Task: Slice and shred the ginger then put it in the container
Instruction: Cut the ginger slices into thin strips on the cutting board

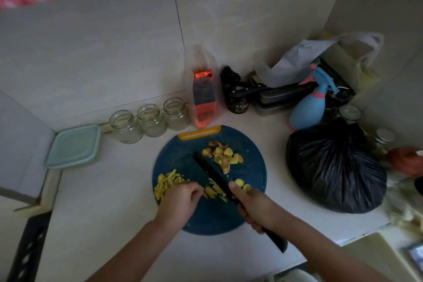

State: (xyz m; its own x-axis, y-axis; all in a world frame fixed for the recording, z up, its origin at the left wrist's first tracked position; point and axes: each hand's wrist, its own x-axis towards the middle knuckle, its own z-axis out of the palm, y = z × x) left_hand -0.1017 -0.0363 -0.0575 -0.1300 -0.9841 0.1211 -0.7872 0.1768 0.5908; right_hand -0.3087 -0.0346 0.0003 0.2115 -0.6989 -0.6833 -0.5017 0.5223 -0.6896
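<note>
- Cutting board [183, 160] on counter [103, 201], centre.
- On board: ginger shreds [167, 182] left, peel scraps [223, 154] far right, knife [212, 173] diagonal between them (tip toward the far side); ginger slices [211, 191] just left of the blade.
- Behind-left of board: jars [151, 120], three in a row; container [74, 146] left of them.
- Bag [334, 167] right of board, spray bottle [309, 107] behind it.

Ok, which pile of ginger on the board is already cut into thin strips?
The pile at the cutting board's left edge, beside the left hand: thin yellow sticks. The heap at the board's far right is irregular chunks.
</note>
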